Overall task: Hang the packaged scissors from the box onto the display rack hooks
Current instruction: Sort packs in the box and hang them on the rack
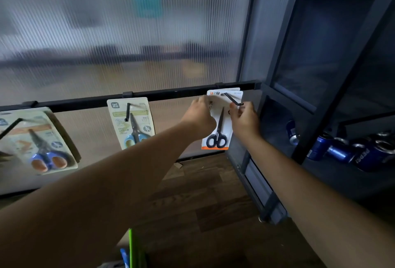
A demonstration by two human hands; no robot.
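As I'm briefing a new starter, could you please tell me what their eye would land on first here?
Most striking are the left hand and right hand, both gripping a white-and-orange scissors pack at the rightmost hook of the black rail, centre right. A middle pack and a left pack, both with blue-handled scissors, hang further along that rail, and blue cans lie on the dark shelf at far right.
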